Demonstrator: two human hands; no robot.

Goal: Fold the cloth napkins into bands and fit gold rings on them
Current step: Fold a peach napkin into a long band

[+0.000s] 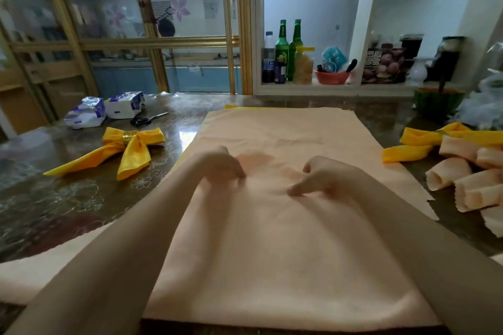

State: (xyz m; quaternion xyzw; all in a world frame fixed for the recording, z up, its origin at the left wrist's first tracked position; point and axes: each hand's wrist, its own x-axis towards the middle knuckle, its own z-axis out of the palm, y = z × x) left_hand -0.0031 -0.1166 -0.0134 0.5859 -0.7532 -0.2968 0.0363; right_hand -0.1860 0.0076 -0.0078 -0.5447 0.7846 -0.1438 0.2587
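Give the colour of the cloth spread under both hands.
The cloth is pale peach; head view shows it best.

I read the peach napkin (285, 130) as matt woven cloth, soft and faintly creased, with a zigzag-cut edge; the rolled peach cloths (449, 171) look the same. The yellow napkin (136, 152) is smoother cloth with a satin sheen, and its gold ring (129, 136) is bright polished metal. The table top (68, 198) is glossy and mirrors light over a flower pattern. The tissue packs (125, 105) wear crinkled shiny plastic film; the green bottles (281, 46) are glossy glass.
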